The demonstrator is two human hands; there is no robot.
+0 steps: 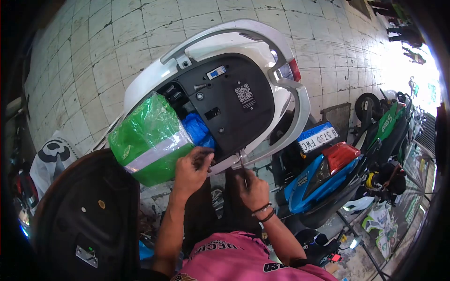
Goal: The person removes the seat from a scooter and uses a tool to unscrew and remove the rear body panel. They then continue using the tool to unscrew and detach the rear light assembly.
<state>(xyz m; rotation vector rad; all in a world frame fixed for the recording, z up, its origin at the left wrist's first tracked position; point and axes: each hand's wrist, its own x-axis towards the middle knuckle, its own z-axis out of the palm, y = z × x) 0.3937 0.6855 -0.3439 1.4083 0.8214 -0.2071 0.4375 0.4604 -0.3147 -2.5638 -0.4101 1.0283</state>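
left hand (192,169): fingers curled at near rim of white scooter (154,75), hold unclear, beside blue bag (197,131) | right hand (254,188): fingers closed round thin tool (243,169), tip at same rim | green bag (147,138): left

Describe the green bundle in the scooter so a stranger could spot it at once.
Start at the white scooter body in mid-view, its black under-seat well open. At the well's left end sits a shiny green plastic bundle, just above the left hand. Unlike the smaller blue plastic bag beside it, it carries a silver-grey band.
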